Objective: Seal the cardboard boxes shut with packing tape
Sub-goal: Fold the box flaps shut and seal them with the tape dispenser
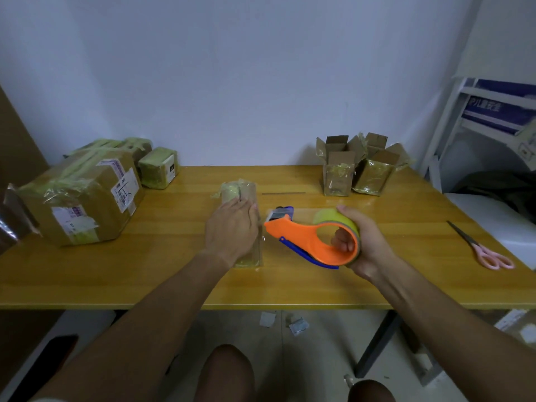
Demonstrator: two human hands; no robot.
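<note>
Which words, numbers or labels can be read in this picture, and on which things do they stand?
"5": white label on the big taped cardboard box, front face; reading uncertain.
Other shipping labels on that box: print too small to read.
White label on the small taped box: too blurred.
White characters on the blue sign at right: blurred, not readable.
Tape dispenser: no text visible.
</note>
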